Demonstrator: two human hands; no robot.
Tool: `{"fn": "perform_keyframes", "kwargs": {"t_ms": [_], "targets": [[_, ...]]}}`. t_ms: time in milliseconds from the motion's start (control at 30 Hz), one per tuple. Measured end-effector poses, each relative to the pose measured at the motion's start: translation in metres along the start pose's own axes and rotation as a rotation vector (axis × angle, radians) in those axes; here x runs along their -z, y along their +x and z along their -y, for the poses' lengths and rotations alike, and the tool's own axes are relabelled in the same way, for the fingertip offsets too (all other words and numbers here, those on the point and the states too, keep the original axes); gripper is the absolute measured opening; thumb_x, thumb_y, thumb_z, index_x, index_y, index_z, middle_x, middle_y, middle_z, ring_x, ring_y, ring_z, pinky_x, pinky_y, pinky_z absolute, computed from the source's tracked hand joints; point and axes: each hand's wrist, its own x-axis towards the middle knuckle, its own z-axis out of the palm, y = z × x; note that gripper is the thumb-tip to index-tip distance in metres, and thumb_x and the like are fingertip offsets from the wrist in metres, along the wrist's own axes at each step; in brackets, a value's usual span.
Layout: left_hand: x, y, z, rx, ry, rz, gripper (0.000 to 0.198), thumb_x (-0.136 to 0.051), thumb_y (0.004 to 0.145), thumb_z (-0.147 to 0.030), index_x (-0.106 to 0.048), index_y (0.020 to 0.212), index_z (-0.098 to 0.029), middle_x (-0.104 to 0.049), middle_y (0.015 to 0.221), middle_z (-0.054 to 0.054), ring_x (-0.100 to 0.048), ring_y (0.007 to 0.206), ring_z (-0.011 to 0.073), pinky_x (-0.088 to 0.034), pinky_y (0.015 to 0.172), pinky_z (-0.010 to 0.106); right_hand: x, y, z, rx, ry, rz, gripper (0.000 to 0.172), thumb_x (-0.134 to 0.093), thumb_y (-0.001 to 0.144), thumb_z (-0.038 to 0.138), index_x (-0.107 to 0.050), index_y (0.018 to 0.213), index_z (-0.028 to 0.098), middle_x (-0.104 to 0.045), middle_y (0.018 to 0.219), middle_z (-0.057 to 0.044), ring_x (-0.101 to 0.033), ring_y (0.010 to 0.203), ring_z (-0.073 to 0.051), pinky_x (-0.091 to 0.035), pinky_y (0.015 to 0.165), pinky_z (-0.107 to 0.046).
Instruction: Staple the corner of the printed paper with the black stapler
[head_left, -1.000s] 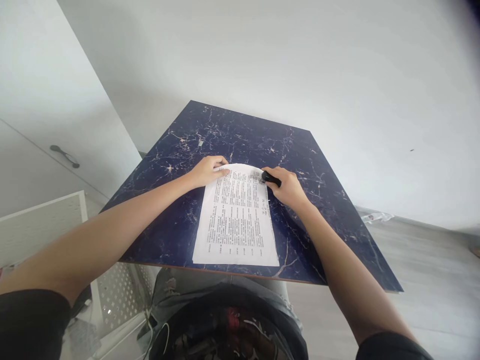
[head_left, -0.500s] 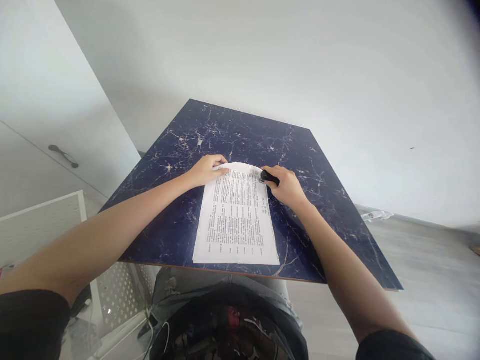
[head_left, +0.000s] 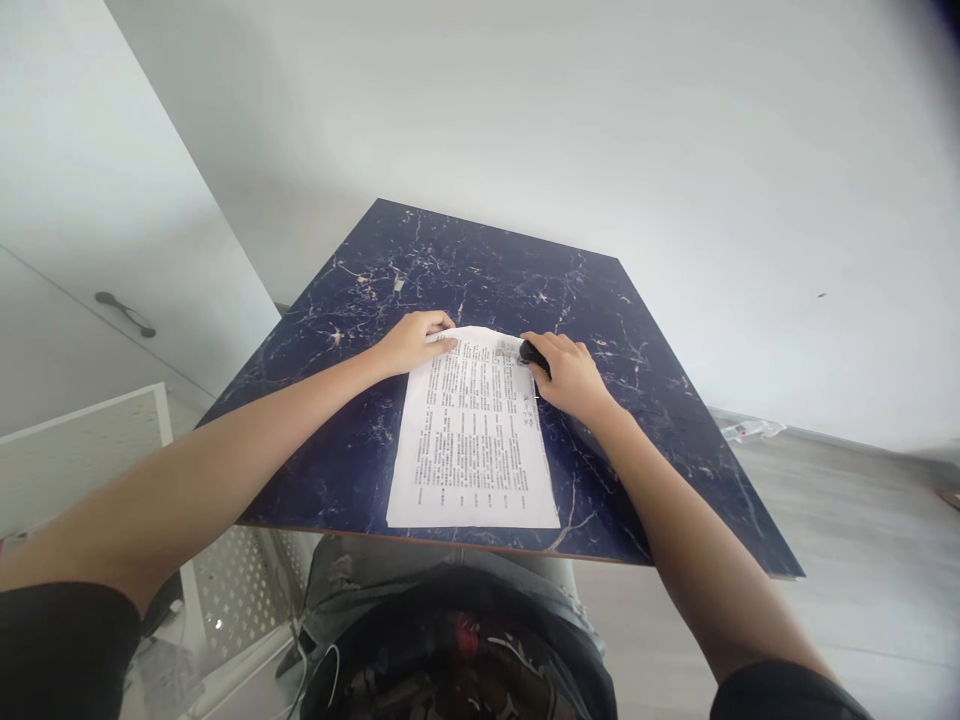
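Observation:
A stack of printed paper sheets (head_left: pixel 472 450) lies on the blue marbled table, its far edge bowed slightly upward. My left hand (head_left: pixel 420 338) pinches the far left corner, thumb on top and fingers behind. At the far right corner, my right hand (head_left: pixel 566 370) is closed around a small black stapler (head_left: pixel 534 355), whose end meets the sheets. Much of the stapler is hidden under my fingers. Handwritten marks run along the right side of the top sheet.
The table (head_left: pixel 480 250) stands near a pale wall. A white cabinet with a dark handle (head_left: pixel 126 314) is on the left, above a white perforated panel (head_left: pixel 232 590). Clear plastic wrapping (head_left: pixel 754 430) lies on the floor at right.
My right hand has closed a little further over the stapler, so less of it shows, and the paper's far right edge has shifted slightly. My left hand keeps its place.

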Motion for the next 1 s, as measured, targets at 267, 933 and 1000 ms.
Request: {"fn": "perform_keyframes", "kwargs": {"t_ms": [267, 933, 1000], "targets": [[-0.002, 0.000, -0.001, -0.013, -0.003, -0.015, 0.018, -0.067, 0.089, -0.035, -0.067, 0.100, -0.020, -0.078, 0.112, 0.009, -0.073, 0.107, 0.0256, -0.053, 0.092, 0.036, -0.003, -0.005, 0.003, 0.079, -0.135, 0.031, 0.078, -0.043, 0.081, 0.005, -0.040, 0.157, 0.020, -0.063, 0.135, -0.016, -0.054, 0.125, -0.037, -0.040, 0.098, -0.053], [0.000, 0.001, 0.003, -0.020, 0.046, 0.007, 0.020, -0.067, 0.090, -0.037, -0.067, 0.102, -0.021, -0.078, 0.112, 0.010, -0.073, 0.108, 0.0263, -0.053, 0.094, 0.038, 0.007, -0.008, -0.001, 0.032, -0.079, 0.001, 0.073, -0.039, 0.084, 0.004, -0.042, 0.155, 0.019, -0.064, 0.128, -0.017, -0.057, 0.114, -0.035, -0.044, 0.092, -0.049], [0.000, 0.001, 0.004, -0.023, 0.049, 0.006, 0.020, -0.067, 0.090, -0.037, -0.067, 0.102, -0.021, -0.078, 0.110, 0.009, -0.073, 0.108, 0.0263, -0.053, 0.093, 0.037, 0.010, -0.008, -0.008, 0.010, -0.047, -0.007, 0.073, -0.040, 0.082, 0.004, -0.044, 0.154, 0.018, -0.065, 0.129, -0.017, -0.057, 0.117, -0.036, -0.045, 0.094, -0.051]]}}
